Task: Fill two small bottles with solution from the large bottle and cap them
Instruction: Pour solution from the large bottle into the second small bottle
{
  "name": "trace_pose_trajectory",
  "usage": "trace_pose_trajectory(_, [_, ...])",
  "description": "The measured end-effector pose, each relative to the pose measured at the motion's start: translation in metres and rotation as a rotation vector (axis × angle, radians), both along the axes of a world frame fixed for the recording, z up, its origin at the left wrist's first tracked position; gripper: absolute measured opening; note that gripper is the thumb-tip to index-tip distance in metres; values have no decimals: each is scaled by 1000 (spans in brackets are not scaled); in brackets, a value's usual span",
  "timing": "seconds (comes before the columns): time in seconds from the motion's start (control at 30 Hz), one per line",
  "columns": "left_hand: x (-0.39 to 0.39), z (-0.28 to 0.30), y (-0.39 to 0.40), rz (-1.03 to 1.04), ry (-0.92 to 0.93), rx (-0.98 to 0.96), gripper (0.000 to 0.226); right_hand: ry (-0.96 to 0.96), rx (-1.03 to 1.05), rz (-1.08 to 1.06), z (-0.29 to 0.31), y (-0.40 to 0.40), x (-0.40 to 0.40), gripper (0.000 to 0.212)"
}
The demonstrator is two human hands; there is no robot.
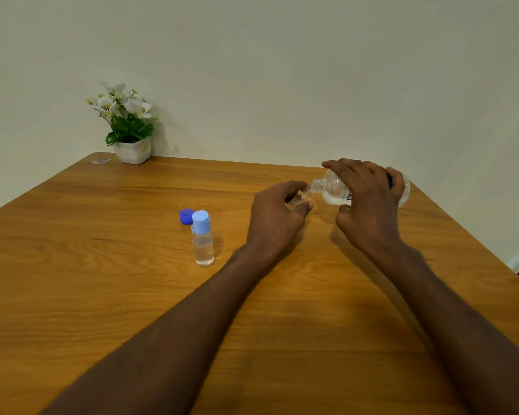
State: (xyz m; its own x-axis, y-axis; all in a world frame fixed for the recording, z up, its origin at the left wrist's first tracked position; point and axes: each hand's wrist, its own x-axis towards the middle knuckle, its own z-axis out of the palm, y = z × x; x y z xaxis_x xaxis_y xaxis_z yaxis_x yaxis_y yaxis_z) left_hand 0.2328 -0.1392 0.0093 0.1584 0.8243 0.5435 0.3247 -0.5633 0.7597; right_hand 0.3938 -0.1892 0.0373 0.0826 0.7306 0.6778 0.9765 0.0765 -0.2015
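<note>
Head view. Right hand [369, 202] curled round large bottle [334, 190], tipped sideways, neck meeting the mouth of an uncapped small bottle [298, 200] gripped in left hand [277, 215]. Left of that hand: capped small bottle [203, 239], clear liquid inside, upright; dark blue cap [186, 216] just behind it.
</note>
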Motion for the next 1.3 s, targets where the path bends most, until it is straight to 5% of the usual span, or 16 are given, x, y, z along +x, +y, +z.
trace_pose_trajectory(1.3, [-1, 0, -2, -3, 4, -4, 42, -1, -11, 3, -1, -1, 1, 93])
